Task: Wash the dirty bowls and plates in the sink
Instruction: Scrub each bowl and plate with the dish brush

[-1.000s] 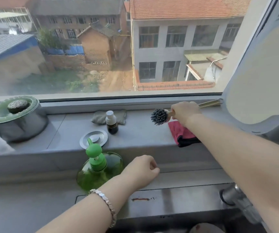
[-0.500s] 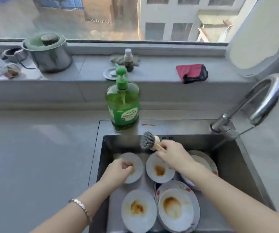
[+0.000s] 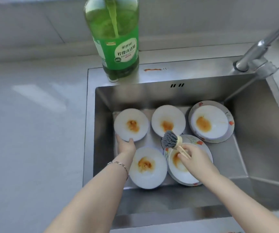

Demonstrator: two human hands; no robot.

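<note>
Right hand (image 3: 197, 158) in near half of sink (image 3: 253, 132), fingers (image 3: 184, 155) wrapped round brush (image 3: 169, 138) handle. Brush now down from sill, head just above near-right bowl (image 3: 180, 172). Left hand (image 3: 126, 146) newly grips near rim of far-left bowl (image 3: 131, 125), thumb on top. I see all dishes stained, faucet (image 3: 259, 47) at sink's far-right corner not running, soap bottle (image 3: 118, 47) behind sink. I judge scrubbing is about to start.

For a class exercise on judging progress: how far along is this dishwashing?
Done: no dish is clean; all five white dishes in the sink show orange stains. In hand: the right hand holds the brush by the near-right dish, and the left hand grips the far-left dish by its rim. Left: all scrubbing and rinsing; no water runs from the tap, and the soap bottle stands on the sink's edge.
</note>
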